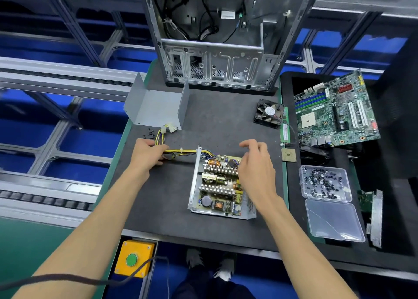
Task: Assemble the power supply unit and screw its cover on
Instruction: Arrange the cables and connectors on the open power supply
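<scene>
On the dark worktop [172, 208], edged in green, with blue floor and grey rails beyond its left edge, an open computer case [214, 38] stands at the far edge; the coverless power supply unit [217, 185] lies near the front edge; the left hand [147, 154] grips its yellow cable bundle [181, 151]; the right hand [255, 165] hovers above its right side, fingers loosely curled, holding nothing; the grey cover [156, 104] rests well apart, toward the far left corner.

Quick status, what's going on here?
Left hand grips cable bundle. Right hand open over power supply. Cover off, lying behind.
</scene>
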